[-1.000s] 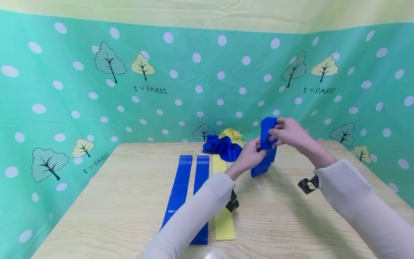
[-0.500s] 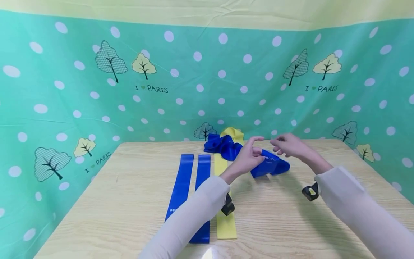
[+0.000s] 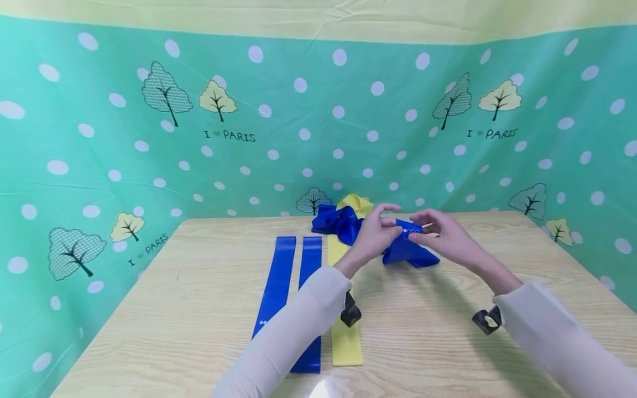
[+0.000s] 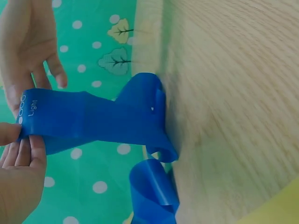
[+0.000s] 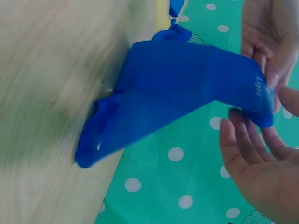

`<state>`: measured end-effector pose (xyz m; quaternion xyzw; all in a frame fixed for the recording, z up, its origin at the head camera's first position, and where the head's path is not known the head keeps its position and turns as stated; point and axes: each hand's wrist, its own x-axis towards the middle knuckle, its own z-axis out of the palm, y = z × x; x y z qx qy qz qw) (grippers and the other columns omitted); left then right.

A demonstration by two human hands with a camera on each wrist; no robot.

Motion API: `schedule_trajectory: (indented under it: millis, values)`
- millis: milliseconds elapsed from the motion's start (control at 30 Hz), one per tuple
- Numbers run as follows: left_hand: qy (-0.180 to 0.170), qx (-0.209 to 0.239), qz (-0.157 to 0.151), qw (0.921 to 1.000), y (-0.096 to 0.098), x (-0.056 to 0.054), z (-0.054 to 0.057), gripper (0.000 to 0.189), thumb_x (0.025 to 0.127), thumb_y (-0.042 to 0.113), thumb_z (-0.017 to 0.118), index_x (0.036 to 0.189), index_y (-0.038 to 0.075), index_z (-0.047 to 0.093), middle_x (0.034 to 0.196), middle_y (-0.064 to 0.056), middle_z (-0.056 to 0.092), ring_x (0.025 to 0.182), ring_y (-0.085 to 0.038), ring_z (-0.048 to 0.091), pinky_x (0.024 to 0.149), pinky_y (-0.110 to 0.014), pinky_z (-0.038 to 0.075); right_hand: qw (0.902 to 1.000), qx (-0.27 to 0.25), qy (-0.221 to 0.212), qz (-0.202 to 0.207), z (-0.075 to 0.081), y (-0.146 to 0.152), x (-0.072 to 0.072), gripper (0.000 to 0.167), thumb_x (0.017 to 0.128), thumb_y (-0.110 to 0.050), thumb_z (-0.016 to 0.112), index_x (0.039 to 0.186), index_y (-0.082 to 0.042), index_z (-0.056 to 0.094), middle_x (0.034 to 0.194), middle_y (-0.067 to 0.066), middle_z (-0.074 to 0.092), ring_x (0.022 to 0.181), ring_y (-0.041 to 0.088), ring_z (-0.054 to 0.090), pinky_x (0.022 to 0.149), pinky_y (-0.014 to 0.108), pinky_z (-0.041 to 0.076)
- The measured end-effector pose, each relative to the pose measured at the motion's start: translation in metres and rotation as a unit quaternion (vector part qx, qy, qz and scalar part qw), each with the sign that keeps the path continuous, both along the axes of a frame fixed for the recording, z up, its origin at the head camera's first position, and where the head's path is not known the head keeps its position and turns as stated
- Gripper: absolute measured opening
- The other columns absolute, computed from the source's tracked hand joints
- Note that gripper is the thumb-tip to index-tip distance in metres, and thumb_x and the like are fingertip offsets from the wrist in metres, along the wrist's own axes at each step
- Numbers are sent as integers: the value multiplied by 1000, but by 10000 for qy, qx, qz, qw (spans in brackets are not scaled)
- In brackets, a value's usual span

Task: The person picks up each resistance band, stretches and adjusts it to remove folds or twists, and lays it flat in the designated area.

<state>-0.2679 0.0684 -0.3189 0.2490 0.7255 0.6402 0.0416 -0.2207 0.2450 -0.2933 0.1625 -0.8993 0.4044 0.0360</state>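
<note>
A blue resistance band [image 3: 409,252], printed "Light" near one end, is held up over the table's right half. My left hand [image 3: 374,235] pinches that printed end between thumb and fingers. On the opposite edge, my right hand [image 3: 450,240] has its thumb and index finger at the same end, the other fingers spread behind it. Lower down, the band [image 4: 135,119] droops in a twisted loop to the tabletop in the left wrist view. Beneath the band's end in the right wrist view, the right hand's fingers [image 5: 243,144] are loosely bent.
Two blue bands [image 3: 280,271] and a yellow band [image 3: 346,351] lie flat, lengthwise, partly under my left sleeve. Behind them sits a crumpled blue band [image 3: 330,219] with a yellow one [image 3: 354,203]. A polka-dot cloth [image 3: 278,110] hangs behind the wooden table [image 3: 164,304].
My right hand let the band's raised part drop and drew away, then came back to the printed end. My left hand kept its hold throughout. The band now hangs lower and more spread.
</note>
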Motion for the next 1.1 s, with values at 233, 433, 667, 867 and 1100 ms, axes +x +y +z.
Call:
schedule_trajectory:
  millis: [233,433,667,867,1100]
  values:
    - [-46,331,-72,9994,-1,-1,2,31,93,2,56,123,5,51,59,3,45,44,-8,30,46,-20,26,9855,473,1589,-367,-12,-5,0,27,85,0,68,110,3,60,102,19,66,87,34,67,72,39,56]
    - [-134,123,10,9998,-2,0,1,30,95,10,55,125,4,54,79,-9,68,59,-12,52,52,-21,41,9730,668,2120,-616,-16,-4,1,13,86,-3,68,99,-1,69,87,14,72,71,25,69,61,28,55]
    - [-182,-38,-60,9998,-3,0,-6,30,97,17,53,125,6,55,110,-16,70,86,-16,66,76,-29,54,9745,637,1985,-830,-13,-3,2,11,89,-7,65,95,0,70,80,13,72,65,18,65,56,19,49]
    - [-120,-268,104,9995,-3,3,-14,30,92,15,62,117,8,49,97,-12,72,75,-8,62,62,-19,44,9725,563,1995,-1066,-4,-5,-1,12,88,-7,65,94,2,71,78,15,71,64,16,63,53,20,47]
    - [277,-963,196,9948,-1,8,-22,15,87,13,68,93,3,59,81,-5,70,70,-5,63,61,-15,46,9737,405,1753,-1396,6,-8,-5,19,91,-12,62,97,4,70,81,20,71,64,26,66,53,19,49]
